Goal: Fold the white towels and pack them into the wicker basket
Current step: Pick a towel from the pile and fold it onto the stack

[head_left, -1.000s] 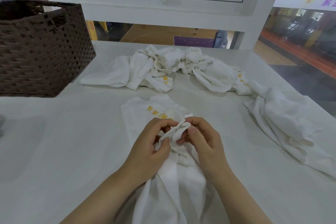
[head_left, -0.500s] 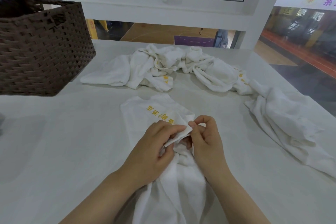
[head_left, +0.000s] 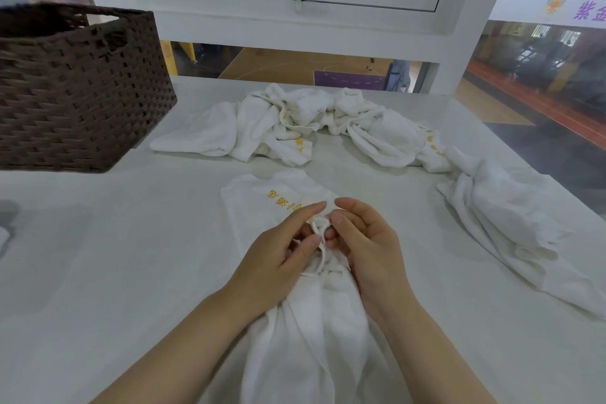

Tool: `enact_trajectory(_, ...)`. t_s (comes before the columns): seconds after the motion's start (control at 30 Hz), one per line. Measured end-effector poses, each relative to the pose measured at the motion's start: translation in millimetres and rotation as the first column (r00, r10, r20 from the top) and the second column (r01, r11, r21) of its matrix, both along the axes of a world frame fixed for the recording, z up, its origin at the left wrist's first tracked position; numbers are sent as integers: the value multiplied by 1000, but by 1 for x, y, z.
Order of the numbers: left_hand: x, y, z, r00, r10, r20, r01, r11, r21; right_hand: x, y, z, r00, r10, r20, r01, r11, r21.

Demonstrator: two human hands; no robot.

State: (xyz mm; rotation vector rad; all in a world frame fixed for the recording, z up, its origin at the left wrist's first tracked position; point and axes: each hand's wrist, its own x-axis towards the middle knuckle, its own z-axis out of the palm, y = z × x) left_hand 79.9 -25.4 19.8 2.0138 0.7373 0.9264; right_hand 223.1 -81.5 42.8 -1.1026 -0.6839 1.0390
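A white towel (head_left: 311, 331) with yellow lettering lies bunched lengthwise on the table in front of me, its far end spread flat. My left hand (head_left: 278, 259) and my right hand (head_left: 367, 249) meet over its middle, both pinching a small gathered edge of the cloth between fingers and thumbs. A dark brown wicker basket (head_left: 75, 92) stands at the far left of the table. Its inside is hidden from here.
A crumpled heap of white towels (head_left: 295, 121) lies across the back of the white table (head_left: 114, 256). Another loose towel (head_left: 511, 229) sprawls along the right side near the table's edge. A window frame and wall rise behind the table.
Both hands have kept working the same gathered edge; the fingers shifted and now hold a smaller pinch of cloth. The towel's body and the other towels have not moved.
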Motion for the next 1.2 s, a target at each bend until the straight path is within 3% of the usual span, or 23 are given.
enact_trajectory(0.17,-5,3,11,993,16,115,4,985,-174,1,-15,0,989,80,-123,-74,996,50)
enact_trajectory(0.27,-10,8,19,998,-41,54,51,980,-194,-2,-33,-1,990,97,-102,-91,994,59)
enact_trajectory(0.4,-13,10,36,993,-58,-107,50,996,-73,-2,-55,-9,975,41,219,-3,986,-169)
enact_trajectory(0.5,-20,13,54,988,90,-125,-78,992,95,4,-74,-9,941,244,236,-158,930,-331)
enact_trajectory(0.6,-29,12,81,975,221,-3,-214,947,241,9,-88,-6,807,518,285,-343,802,-489)
enact_trajectory(0.7,-37,11,108,952,299,60,-299,879,372,0,-93,-1,757,616,219,-459,740,-492)
enact_trajectory(0.8,-50,11,132,931,350,100,-352,794,496,-5,-94,9,802,550,233,-411,790,-454)
enact_trajectory(0.87,-62,10,145,922,365,128,-373,752,543,-2,-94,20,791,493,362,-312,835,-454)
enact_trajectory(1.0,-88,5,169,924,364,117,-374,799,470,21,-89,51,636,364,681,-49,899,-435)
enact_trajectory(1.07,-98,2,183,907,399,132,-415,803,427,41,-84,72,578,294,761,22,927,-375)
enact_trajectory(1.2,-113,-7,219,828,517,218,-560,739,375,69,-83,116,683,99,724,69,978,-199)
